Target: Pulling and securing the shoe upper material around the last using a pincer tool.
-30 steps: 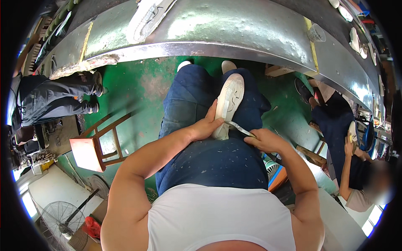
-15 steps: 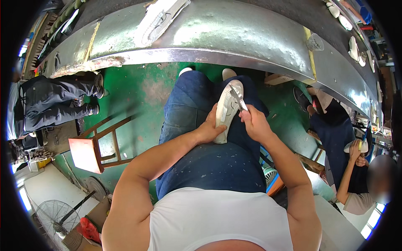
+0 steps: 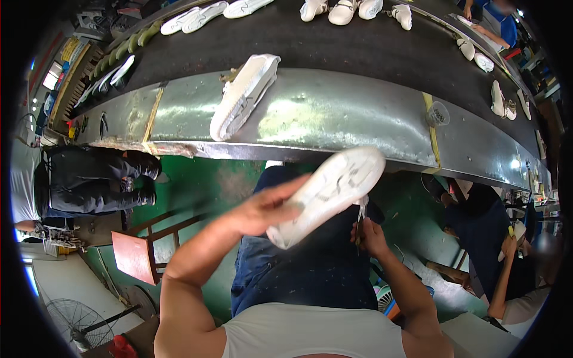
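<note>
A white shoe is held up over my lap near the bench edge, slightly smeared by motion. My left hand grips its heel end, thumb on the side that faces me. Grey wavy marks run along that side. Beyond the shoe's lower right edge, my right hand is closed on a slim metal hand tool. The tool's bright end points up close to the shoe; whether they touch, I cannot tell. Another white shoe lies tilted on the metal bench edge ahead.
A long bench with a metal front strip and dark top spans the view. White shoes stand at its far side. A clear plastic cup is at right. A red-topped stool and a fan stand left. Other people work on both sides.
My left hand has lifted the shoe off my lap, forward and turned it over to another side. The tool has come away from the shoe's top with my right hand. The view has tilted up.
</note>
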Demonstrator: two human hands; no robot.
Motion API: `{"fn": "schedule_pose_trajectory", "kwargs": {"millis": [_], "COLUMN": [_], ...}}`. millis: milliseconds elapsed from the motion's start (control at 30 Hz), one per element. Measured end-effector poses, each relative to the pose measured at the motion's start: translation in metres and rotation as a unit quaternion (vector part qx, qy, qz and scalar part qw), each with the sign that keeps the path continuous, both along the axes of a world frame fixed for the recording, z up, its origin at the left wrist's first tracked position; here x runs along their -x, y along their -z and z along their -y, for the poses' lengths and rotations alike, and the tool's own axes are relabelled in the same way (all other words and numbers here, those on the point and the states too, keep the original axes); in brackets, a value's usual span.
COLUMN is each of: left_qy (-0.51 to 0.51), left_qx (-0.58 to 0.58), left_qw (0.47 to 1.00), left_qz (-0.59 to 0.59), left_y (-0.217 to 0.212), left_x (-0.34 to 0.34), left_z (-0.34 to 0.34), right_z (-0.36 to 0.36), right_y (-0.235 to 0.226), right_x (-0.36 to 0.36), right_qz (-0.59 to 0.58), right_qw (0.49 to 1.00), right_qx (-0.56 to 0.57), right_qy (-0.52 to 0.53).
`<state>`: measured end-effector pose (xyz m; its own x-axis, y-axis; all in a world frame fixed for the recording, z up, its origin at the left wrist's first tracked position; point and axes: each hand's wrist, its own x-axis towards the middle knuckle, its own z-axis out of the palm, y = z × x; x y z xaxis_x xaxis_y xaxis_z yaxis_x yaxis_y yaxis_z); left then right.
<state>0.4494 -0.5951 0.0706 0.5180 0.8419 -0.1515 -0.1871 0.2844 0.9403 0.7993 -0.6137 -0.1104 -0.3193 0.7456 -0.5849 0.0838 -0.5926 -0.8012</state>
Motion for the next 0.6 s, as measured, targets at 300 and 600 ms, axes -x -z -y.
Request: {"fn": "schedule_pose_trajectory", "kwargs": {"millis": [300, 600], "left_qy": [-0.159, 0.014], "left_qx": [-0.386, -0.326], "left_qw": [0.712, 0.598], "left_qz": [-0.564, -0.732], "left_y": [-0.071, -0.052], "left_x": [-0.02, 0.007], "left_z": [-0.297, -0.346], "right_z": [-0.011, -0.014], "right_y": [-0.003, 0.0], "right_x": [0.001, -0.007], "right_qz": [0.004, -0.019], "right_qw": [1.0, 0.999], "right_qx": [0.024, 0.046], "right_qy": [-0.012, 0.0]}}
